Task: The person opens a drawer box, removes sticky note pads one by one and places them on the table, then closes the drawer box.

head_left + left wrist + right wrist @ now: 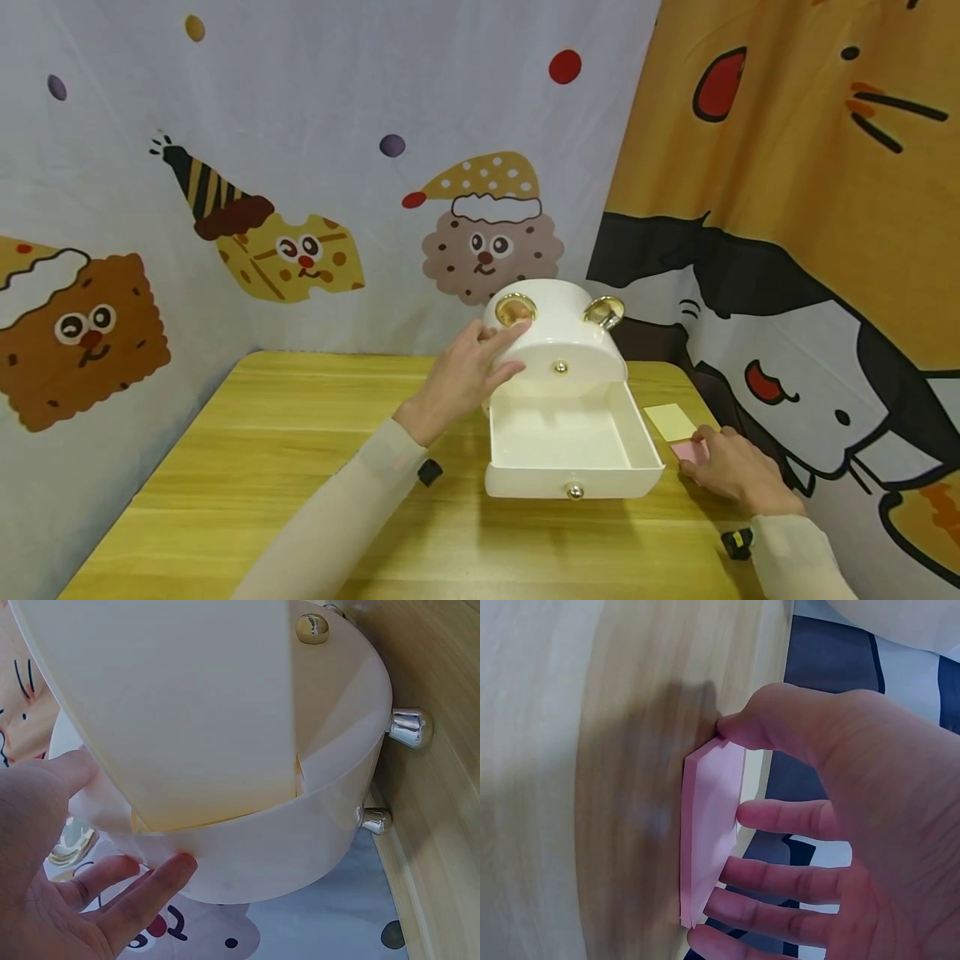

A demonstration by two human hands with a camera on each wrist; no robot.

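A white, rounded storage box (558, 329) with gold-rimmed ears stands toward the back of the table. Its lower drawer (525, 483) is pulled out toward me, with a round gold knob on its front. My left hand (468, 375) touches the upper left of the box, index finger by the left ear and thumb reaching over the front. In the left wrist view, its fingertips press the curved side wall (262, 862). Right of the drawer, my right hand (731, 468) pinches a pink sticky note pad (712, 817) by its edges, low at the tabletop.
A pale yellow sticky note pad (670, 422) lies just behind the pink one. The wooden table (315, 467) extends to the left and front. Cloth with cartoon prints (322, 125) hangs behind the table and along its right side (795, 350).
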